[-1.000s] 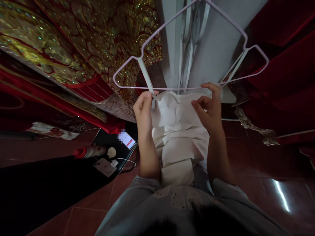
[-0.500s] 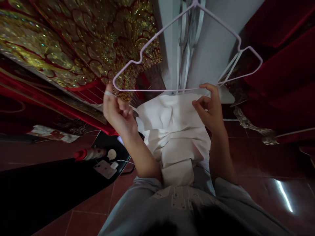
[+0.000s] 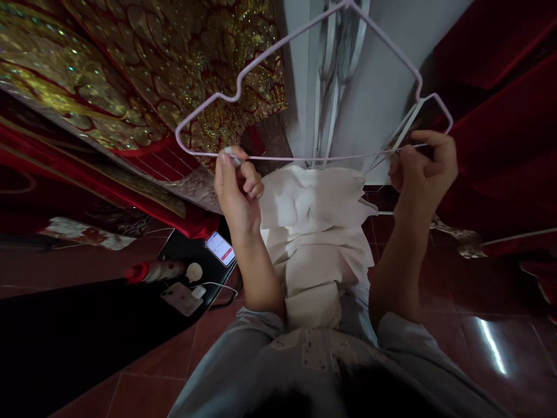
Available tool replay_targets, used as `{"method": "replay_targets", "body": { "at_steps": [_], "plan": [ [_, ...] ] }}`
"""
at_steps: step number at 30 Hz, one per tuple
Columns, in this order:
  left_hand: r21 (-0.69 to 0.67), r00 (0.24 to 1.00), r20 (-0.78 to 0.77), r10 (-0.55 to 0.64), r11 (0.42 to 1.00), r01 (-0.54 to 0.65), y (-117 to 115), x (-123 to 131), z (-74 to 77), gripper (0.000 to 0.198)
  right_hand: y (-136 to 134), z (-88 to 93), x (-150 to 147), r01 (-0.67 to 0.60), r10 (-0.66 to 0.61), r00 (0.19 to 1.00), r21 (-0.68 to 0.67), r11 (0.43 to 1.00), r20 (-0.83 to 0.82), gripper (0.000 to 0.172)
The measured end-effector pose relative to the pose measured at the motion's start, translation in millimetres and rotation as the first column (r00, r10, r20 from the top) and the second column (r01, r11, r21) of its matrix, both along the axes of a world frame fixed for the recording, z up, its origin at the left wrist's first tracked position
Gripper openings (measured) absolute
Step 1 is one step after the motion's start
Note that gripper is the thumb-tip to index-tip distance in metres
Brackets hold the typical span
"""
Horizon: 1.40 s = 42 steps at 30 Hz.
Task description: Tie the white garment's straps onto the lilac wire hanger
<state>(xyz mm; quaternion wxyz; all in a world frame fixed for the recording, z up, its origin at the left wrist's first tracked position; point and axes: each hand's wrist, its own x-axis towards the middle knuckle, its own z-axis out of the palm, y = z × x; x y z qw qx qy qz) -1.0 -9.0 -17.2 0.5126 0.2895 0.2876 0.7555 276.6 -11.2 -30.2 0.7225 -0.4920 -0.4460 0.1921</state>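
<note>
On the pink hanger [image 3: 304,159] — both hands [image 3: 239,191] [image 3: 429,177]

Pink hanger [image 3: 300,159] above white garment [image 3: 310,235]

1. The floor [image 3: 148,395] is covered with reddish-brown tiles.
2. A bright streak [image 3: 491,345] is reflected at right; the surroundings are dimly lit.
3. A black desk [image 3: 87,331] is placed at left.
4. A pale grey upright surface [image 3: 409,26] is seen ahead.

Two hands [image 3: 239,188], one hanger [image 3: 296,158], one white garment [image 3: 311,223], two phones [image 3: 221,248] (one lit, one face-down), one red-capped bottle [image 3: 162,270].
</note>
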Motion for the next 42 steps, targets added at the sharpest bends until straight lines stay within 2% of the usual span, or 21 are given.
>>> {"method": "replay_targets", "body": {
  "at_steps": [3,5,6,8,10,13,15,17,20,22,25,27,29,32,33,35,37,40,42],
  "plan": [
    [-0.020,1.000,0.018,0.001,1.000,0.000,0.6,2.2,-0.4,0.048,-2.1,17.5,7.3,-0.238,0.234,0.971,-0.161,0.958,-0.044,0.031],
    [-0.015,1.000,0.013,0.020,1.000,-0.019,1.1,3.9,-0.6,0.048,-0.2,27.1,9.7,-0.355,0.351,0.935,-0.163,0.920,-0.058,0.033],
    [-0.013,1.000,0.005,0.030,0.999,-0.030,1.3,4.7,-0.5,0.048,4.2,30.2,11.8,-0.366,0.361,0.931,-0.119,0.923,-0.063,0.036],
    [-0.013,0.999,-0.013,0.049,0.999,-0.049,1.4,6.3,-0.1,0.048,20.9,31.5,20.9,-0.290,0.292,0.953,0.026,0.957,-0.078,0.040],
    [-0.019,0.997,-0.024,0.068,0.997,-0.069,1.4,7.8,0.3,0.048,43.0,26.1,37.4,-0.140,0.160,0.981,0.177,0.974,-0.105,0.047],
    [-0.034,0.998,-0.018,0.067,0.997,-0.067,1.3,9.1,0.3,0.049,63.5,9.5,65.3,0.085,-0.047,0.989,0.279,0.957,-0.142,0.047],
    [-0.034,0.999,-0.005,0.044,0.998,-0.045,1.4,9.0,-0.5,0.049,59.3,-2.1,74.1,0.171,-0.126,0.978,0.295,0.940,-0.165,0.040],
    [-0.040,1.000,0.008,0.022,0.999,-0.022,1.6,8.5,-1.4,0.049,45.1,-10.1,70.0,0.195,-0.145,0.970,0.273,0.942,-0.193,0.039],
    [-0.063,1.000,0.010,0.015,0.998,-0.014,1.1,8.4,-1.0,0.047,28.6,-11.6,50.1,0.167,-0.129,0.970,0.181,0.969,-0.207,0.057],
    [-0.073,1.000,0.013,0.025,0.997,-0.024,-0.1,9.3,1.1,0.048,29.5,-6.6,40.2,0.205,-0.151,0.947,0.170,0.964,-0.285,0.058],
    [-0.104,0.999,0.036,0.012,0.995,-0.008,-2.4,12.0,5.5,0.055,37.3,2.5,38.9,0.383,-0.216,0.833,0.248,0.890,-0.510,0.042],
    [-0.122,0.998,0.057,0.000,0.992,0.007,-3.2,13.5,7.1,0.059,35.4,5.4,40.0,0.433,-0.222,0.810,0.297,0.851,-0.543,0.035],
    [-0.128,0.997,0.071,-0.009,0.992,0.018,-3.0,14.1,6.2,0.056,25.1,5.7,35.6,0.322,-0.179,0.889,0.296,0.899,-0.422,0.028],
    [-0.125,0.998,0.053,-0.028,0.992,0.035,-1.4,13.3,0.4,0.046,3.8,5.7,16.9,0.009,0.013,0.991,0.158,0.987,-0.136,0.023],
    [-0.117,0.999,0.039,-0.033,0.992,0.038,-0.9,12.8,-2.1,0.044,-2.1,6.3,9.3,-0.087,0.092,0.994,0.084,0.993,-0.053,0.025],
    [-0.090,1.000,0.007,-0.029,0.996,0.029,-0.2,11.4,-7.2,0.044,-9.7,8.8,-4.2,-0.186,0.187,0.980,-0.032,0.982,0.061,0.022],
    [-0.050,1.000,-0.023,0.003,0.999,-0.004,0.1,8.3,-11.0,0.044,-12.2,11.6,-12.7,-0.179,0.186,0.976,-0.071,0.981,0.111,0.022],
    [-0.023,0.997,-0.053,0.052,0.998,-0.054,1.0,-3.0,-12.3,0.036,-10.8,13.8,-14.2,-0.133,0.136,0.984,-0.030,0.991,0.115,0.035],
    [-0.045,0.997,-0.059,0.042,0.998,-0.045,2.9,-14.4,-9.8,0.028,-9.1,13.9,-10.3,-0.137,0.136,0.984,-0.001,0.991,0.116,0.039]
  ]
}}
